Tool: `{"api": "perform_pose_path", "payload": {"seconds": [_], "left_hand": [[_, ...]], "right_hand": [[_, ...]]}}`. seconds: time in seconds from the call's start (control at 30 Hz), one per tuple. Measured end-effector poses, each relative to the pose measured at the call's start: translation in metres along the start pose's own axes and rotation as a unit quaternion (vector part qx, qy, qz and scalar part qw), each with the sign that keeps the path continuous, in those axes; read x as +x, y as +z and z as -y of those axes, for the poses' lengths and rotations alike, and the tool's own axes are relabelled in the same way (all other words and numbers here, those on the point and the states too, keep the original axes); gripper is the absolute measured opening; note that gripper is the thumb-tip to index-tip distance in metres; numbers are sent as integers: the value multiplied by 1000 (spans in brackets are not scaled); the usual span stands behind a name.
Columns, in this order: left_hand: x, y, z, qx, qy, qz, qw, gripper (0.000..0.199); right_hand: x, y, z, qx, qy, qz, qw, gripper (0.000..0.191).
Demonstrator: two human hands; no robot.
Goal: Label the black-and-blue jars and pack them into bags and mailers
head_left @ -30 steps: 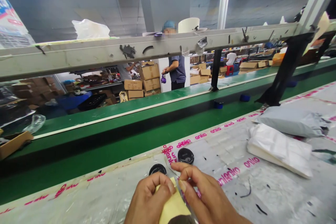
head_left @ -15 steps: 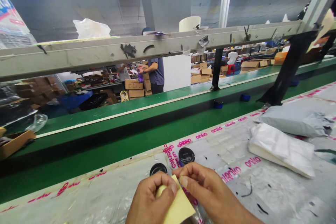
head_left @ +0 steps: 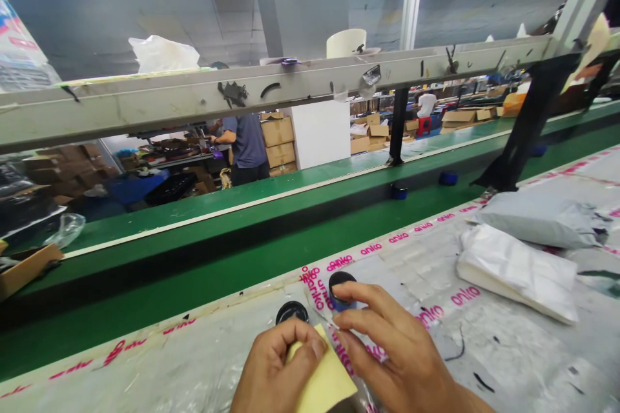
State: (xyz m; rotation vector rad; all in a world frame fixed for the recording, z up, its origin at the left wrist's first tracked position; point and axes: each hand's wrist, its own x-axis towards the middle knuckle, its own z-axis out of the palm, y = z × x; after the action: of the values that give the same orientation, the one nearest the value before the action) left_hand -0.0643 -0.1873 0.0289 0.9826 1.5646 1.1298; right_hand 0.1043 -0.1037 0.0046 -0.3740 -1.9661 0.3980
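A yellow sheet (head_left: 329, 382) is pinched between the thumb and fingers of my left hand (head_left: 283, 364), low in the centre of the head view. To its right, my right hand (head_left: 394, 345) has its fingers apart, with the index fingertip over the edge of a round black-and-blue item (head_left: 341, 285). A thin light strip or tool seems to run near the right fingertips, too small to make out. Another round black item (head_left: 291, 312) lies just beyond my left hand.
Plastic sheeting with pink print covers the table (head_left: 194, 361). White packets (head_left: 516, 271) lie at right. Beyond runs a green conveyor (head_left: 203, 284) carrying small blue items (head_left: 448, 177). A metal rail (head_left: 169, 100) crosses above; a person (head_left: 248, 145) stands behind.
My right hand has opened and drawn slightly right, away from the yellow sheet's top corner. My left hand still pinches the sheet. The person behind has moved left.
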Motion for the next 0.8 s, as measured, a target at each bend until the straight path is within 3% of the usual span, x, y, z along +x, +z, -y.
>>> {"api": "perform_pose_path", "payload": {"seconds": [0.13,0.37,0.8], "left_hand": [[1,-1,1,-21,-18,7,1000,39],[0,0,-2,-2,-2,-5,1000,32],[-3,-3,-4,97,33,2,995,24]], "right_hand": [[-1,-3,0,-23,0,4,1000,21],[4,-3,1,-52,-76,60,994,23],[4,-3,-3,7,-26,131,991,17]]}}
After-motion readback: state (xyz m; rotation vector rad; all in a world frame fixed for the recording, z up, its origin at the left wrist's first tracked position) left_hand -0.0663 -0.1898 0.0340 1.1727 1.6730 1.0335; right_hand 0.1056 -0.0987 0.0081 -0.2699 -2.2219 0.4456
